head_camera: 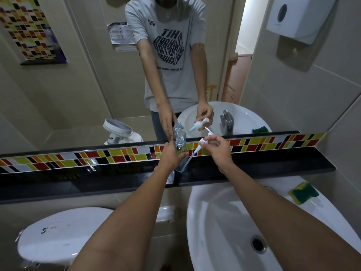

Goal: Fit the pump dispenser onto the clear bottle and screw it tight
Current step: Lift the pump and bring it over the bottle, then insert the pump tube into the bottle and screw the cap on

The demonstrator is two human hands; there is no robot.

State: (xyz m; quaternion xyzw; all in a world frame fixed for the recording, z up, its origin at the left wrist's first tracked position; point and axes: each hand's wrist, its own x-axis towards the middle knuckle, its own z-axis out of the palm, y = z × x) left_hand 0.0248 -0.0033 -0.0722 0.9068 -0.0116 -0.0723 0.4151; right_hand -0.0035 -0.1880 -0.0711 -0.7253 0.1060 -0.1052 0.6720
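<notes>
A clear bottle stands upright on the black shelf below the mirror, its threaded neck uncovered. My left hand wraps around the bottle's body from the left. My right hand holds the white pump dispenser by its head, just right of the bottle's neck. The pump's dip tube slants down to the left, outside the bottle, with its tip near the bottle's base. The mirror repeats both hands, the bottle and the pump.
A white sink lies below the shelf at the right, with a green and yellow sponge on its rim. A white toilet lid is at lower left. A paper dispenser hangs on the right wall.
</notes>
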